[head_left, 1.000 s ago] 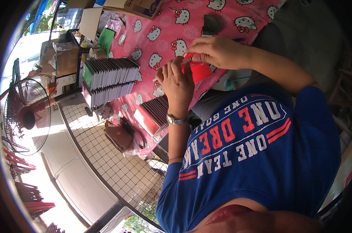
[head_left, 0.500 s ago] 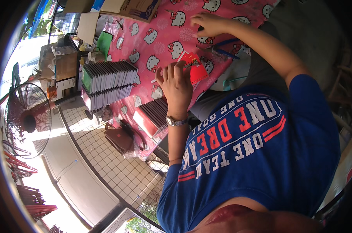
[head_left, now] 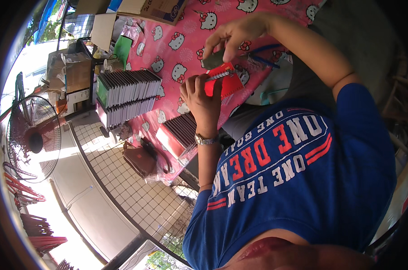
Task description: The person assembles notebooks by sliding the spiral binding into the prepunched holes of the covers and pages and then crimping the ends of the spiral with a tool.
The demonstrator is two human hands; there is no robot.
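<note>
Curled fingers of my left hand (head_left: 201, 96), which wears a metal watch, grip the left edge of a small red spiral notebook (head_left: 228, 83). A strip of metal wire binding (head_left: 220, 74) crosses the notebook's upper part. My right hand (head_left: 240, 35) is above and beyond it, thumb and fingers closed round a dark green-grey flat piece (head_left: 214, 60). Its exact kind cannot be made out. That piece hangs just over the notebook's far edge. Beside the notebook, on the right, lie blue-handled pliers or a similar tool (head_left: 263, 61), partly blurred.
The table has a pink cartoon-cat cloth (head_left: 179, 56). Two stacked rows of bound notebooks (head_left: 127, 90) stand at the left, with a dark-spined stack (head_left: 177, 135) nearer me. A cardboard box (head_left: 156, 10) is at the back. A brown bag (head_left: 141, 159) and a fan (head_left: 34, 139) are farther left.
My right hand has come left and nearer, bringing the dark piece over the notebook. The notebook has tilted under my left hand, and its wire binding now shows.
</note>
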